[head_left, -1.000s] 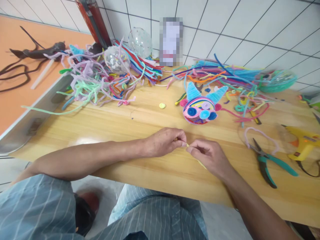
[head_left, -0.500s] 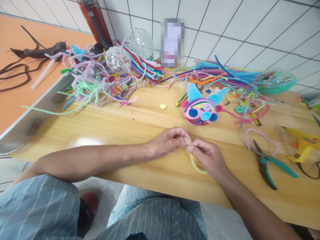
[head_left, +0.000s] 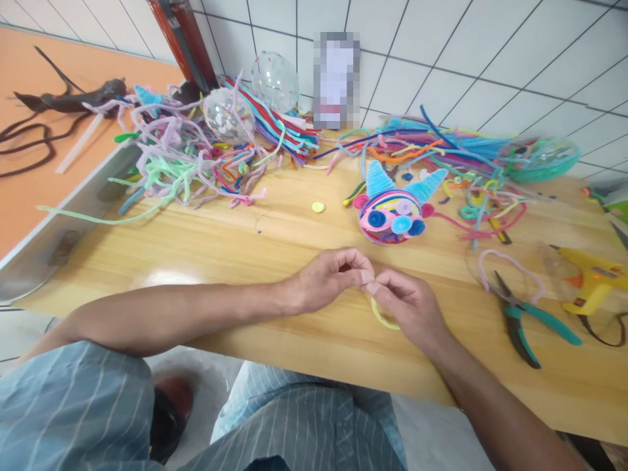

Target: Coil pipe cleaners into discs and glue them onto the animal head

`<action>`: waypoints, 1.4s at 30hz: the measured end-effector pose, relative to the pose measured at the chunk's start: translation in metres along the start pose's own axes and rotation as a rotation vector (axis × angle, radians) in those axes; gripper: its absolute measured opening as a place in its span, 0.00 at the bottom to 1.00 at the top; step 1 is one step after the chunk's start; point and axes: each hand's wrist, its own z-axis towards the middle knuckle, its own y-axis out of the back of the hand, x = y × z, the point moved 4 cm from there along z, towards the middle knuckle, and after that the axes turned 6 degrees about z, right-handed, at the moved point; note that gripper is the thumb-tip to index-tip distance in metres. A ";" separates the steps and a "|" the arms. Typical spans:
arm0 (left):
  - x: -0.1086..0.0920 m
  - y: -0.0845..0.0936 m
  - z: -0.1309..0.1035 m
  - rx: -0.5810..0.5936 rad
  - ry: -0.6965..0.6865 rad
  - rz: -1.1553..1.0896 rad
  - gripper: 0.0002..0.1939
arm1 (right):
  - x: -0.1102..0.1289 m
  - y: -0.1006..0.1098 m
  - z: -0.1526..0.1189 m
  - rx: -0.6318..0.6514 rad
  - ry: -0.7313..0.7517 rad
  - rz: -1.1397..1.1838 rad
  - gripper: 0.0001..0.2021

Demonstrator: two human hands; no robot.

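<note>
My left hand [head_left: 330,278] and my right hand [head_left: 409,306] meet fingertip to fingertip over the near part of the wooden table [head_left: 206,248]. Both pinch a thin yellow pipe cleaner [head_left: 381,318]. It curls in a loop under my right hand. Just beyond my hands sits a round pink and blue pipe-cleaner figure [head_left: 392,212] with two light blue horns. A small yellow coil [head_left: 318,207] lies to its left.
Heaps of coloured pipe cleaners [head_left: 196,157] cover the back of the table, with two clear balls [head_left: 228,114] among them. Teal-handled pliers [head_left: 523,317] and a yellow glue gun [head_left: 591,281] lie at the right. An orange surface [head_left: 29,183] adjoins on the left.
The yellow pipe cleaner, straight between my fingertips a second ago, now curls into a loop under my right hand. My hands have drawn closer together.
</note>
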 end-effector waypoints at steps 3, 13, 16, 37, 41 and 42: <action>0.011 -0.005 0.001 -0.048 0.116 -0.239 0.17 | 0.000 -0.001 0.002 -0.015 -0.014 0.040 0.20; -0.019 0.021 0.015 0.302 -0.096 0.354 0.04 | 0.004 0.003 0.005 0.235 -0.149 -0.061 0.19; -0.024 0.021 0.012 0.260 -0.136 0.409 0.04 | 0.015 0.006 0.006 0.253 -0.140 -0.068 0.19; -0.030 0.017 0.012 0.135 0.054 0.036 0.17 | 0.016 0.007 0.012 0.265 -0.039 0.056 0.20; -0.030 0.027 0.011 0.078 0.012 0.201 0.12 | 0.019 0.004 0.012 0.281 0.022 0.024 0.20; -0.030 0.029 0.010 0.078 0.029 0.219 0.11 | 0.020 0.004 0.012 0.280 0.039 0.015 0.20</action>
